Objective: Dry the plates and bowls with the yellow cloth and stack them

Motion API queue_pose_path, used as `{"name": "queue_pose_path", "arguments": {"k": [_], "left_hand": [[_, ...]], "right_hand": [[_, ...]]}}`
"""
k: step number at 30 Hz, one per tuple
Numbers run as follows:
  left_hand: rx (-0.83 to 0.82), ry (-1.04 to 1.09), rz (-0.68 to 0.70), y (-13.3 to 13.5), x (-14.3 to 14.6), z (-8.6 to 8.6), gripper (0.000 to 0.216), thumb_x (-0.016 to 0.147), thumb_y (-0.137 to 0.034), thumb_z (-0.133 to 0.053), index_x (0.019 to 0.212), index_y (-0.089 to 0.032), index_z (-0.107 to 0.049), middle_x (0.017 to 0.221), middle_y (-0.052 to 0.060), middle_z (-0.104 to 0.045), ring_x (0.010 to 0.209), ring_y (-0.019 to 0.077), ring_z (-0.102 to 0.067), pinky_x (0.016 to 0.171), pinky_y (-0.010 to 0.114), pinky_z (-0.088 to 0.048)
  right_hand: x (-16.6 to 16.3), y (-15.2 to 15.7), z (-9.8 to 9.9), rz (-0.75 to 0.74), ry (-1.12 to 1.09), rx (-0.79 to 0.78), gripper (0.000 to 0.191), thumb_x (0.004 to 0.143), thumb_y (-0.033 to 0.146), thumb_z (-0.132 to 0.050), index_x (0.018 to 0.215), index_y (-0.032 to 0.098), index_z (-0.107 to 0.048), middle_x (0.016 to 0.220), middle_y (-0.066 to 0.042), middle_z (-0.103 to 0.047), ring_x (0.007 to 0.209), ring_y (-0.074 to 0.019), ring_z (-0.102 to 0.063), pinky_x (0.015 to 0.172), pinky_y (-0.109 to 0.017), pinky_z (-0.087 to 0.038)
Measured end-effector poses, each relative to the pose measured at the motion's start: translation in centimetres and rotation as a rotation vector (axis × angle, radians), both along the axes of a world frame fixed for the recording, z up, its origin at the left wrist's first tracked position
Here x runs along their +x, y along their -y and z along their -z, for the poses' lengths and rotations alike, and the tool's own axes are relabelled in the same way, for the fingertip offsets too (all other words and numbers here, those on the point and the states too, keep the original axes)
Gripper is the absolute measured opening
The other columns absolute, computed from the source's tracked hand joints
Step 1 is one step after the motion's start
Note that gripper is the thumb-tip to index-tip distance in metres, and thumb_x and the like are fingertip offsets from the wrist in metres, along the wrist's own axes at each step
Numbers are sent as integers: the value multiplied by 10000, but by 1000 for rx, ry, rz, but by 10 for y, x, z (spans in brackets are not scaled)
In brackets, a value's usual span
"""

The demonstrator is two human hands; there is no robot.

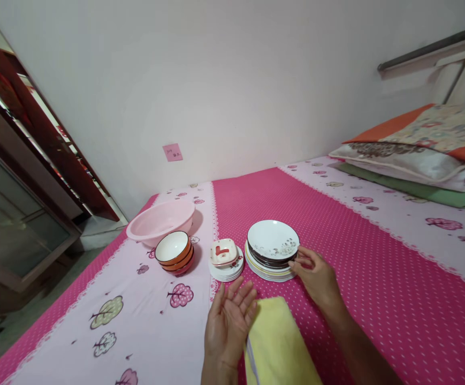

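At the far left stands a glass-paned door [11, 208], beyond the edge of a pink and white bedspread [256, 195] printed with trees and dots. On the left part of the bedspread sits a pale pink plastic basin [144, 229], and just on its near right side a stack of orange-brown bowls [175, 255] with white insides. A pink paper note [173, 152] is on the far wall [236, 80]. Right of the bowls, a small square dish [223, 252] with a red motif rests on a stack of small white saucers [227, 274].

Nearer, the left hand [230, 315] is palm up, its fingers released and loosely spread, just beside a folded yellow cloth [280, 342]. On the far side of the cloth, right of the saucers, is the stack of plates [273, 239]: dark-sided white ones with a floral print on top, paler ones beneath. The right hand [314, 272] has its fingers bent at the right rim of this stack; whether they grip it, I cannot tell. At far right lie piled pillows [412, 155], below a dark rail [433, 47] and white radiator [455, 80].
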State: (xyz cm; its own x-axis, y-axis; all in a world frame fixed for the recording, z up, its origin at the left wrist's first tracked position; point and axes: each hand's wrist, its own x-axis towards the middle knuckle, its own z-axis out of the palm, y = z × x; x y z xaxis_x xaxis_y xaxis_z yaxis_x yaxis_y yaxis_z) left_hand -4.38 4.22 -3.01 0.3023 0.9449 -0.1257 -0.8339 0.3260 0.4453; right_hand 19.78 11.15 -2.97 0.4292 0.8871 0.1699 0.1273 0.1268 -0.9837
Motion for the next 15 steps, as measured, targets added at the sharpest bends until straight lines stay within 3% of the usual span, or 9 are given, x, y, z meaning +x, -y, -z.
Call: {"name": "queue_pose_path", "arguments": {"k": [3, 7, 15], "left_hand": [[-24, -5, -5, 0, 1, -1, 473, 1083, -400, -399, 1186, -120, -766, 1225, 150, -785, 1101, 242, -755, 940, 358, -578], [-70, -15, -21, 0, 2, -5, 493, 1085, -411, -383, 1172, -116, -769, 1197, 148, -795, 1076, 245, -762, 926, 368, -584], [-108, -38, -47, 1, 5, -9, 495, 1087, -405, -379, 1140, -118, -779, 1154, 147, -808, 1032, 243, -774, 886, 366, -600]], "right_hand": [[-6, 5, -3, 25, 154, 63, 459, 716, 474, -692, 1059, 169, -693, 1114, -134, -628, 914, -266, -654, 821, -445, -561], [-13, 8, -1, -53, 277, 112, 261, 774, 436, -638, 909, 216, -679, 925, -74, -668, 779, -240, -643, 743, -409, -542], [-14, 4, 6, -79, 342, 123, 295, 792, 424, -602, 982, 211, -676, 950, -94, -707, 809, -258, -684, 746, -407, -561]]}}
